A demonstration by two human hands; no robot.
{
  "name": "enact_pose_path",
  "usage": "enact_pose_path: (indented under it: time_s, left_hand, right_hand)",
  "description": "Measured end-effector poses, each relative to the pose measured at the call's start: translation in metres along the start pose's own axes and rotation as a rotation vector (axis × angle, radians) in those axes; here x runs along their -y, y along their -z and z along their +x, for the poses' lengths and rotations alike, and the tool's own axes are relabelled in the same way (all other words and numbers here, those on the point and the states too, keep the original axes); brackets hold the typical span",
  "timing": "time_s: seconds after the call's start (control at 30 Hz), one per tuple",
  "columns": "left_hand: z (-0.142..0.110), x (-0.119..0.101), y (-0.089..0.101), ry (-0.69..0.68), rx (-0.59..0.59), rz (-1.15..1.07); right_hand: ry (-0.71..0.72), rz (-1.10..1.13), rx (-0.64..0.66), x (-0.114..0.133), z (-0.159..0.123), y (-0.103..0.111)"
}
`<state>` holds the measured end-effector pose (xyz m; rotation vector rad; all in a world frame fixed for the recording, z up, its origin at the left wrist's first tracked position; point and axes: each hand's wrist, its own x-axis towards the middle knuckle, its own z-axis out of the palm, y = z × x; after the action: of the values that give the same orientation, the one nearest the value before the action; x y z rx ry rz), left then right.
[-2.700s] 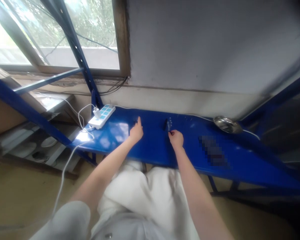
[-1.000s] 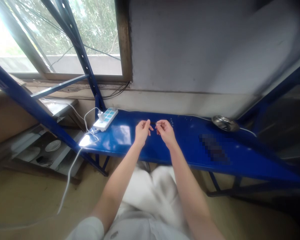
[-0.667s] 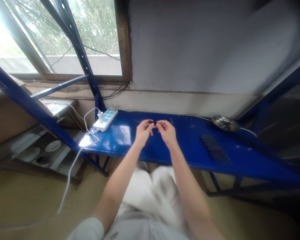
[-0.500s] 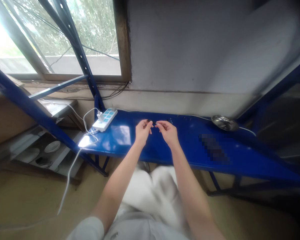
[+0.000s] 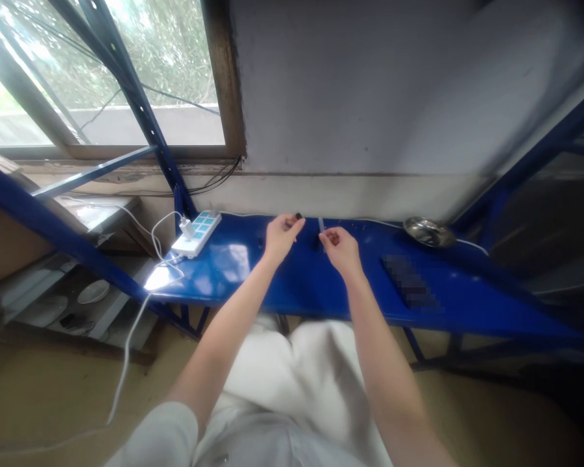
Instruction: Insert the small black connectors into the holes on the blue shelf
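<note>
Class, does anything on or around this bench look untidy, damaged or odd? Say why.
Two things. The white cable droops over the left end of the blue bench toward the floor, where it could snag someone. Farther right, a dark patch on the bench shows only as blocky squares, so its nature is unclear.

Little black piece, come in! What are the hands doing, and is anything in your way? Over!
Left hand: pinching small black piece. Right hand: fingers at pale strip, grip unclear. Power strip, shiny dish: off to the sides.
</note>
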<state>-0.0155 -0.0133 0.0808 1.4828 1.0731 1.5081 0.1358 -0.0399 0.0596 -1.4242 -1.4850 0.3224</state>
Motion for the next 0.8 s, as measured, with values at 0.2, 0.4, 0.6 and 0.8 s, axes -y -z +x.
enact_pose_path:
  time_s: [0.2, 0.4, 0.6, 0.8]
  left_hand:
    - [0.004, 0.047, -0.028, -0.017, 0.153, 0.3]
    - [-0.006, 0.091, -0.054, 0.114, 0.206, 0.486]
    - [-0.009, 0.105, -0.062, 0.154, 0.201, 0.682]
    - [-0.009, 0.11, -0.064, 0.135, 0.225, 0.775]
  right_hand:
    - [-0.268, 0.017, -0.067, -0.038, -0.002, 0.002]
    - [-0.394, -0.178, 0.03, -0.061, -0.009, -0.012]
    - [-0.406, -0.315, 0.107, -0.086, -0.012, -0.026]
    - [-0.389, -0.362, 0.109, -0.099, -0.008, -0.037]
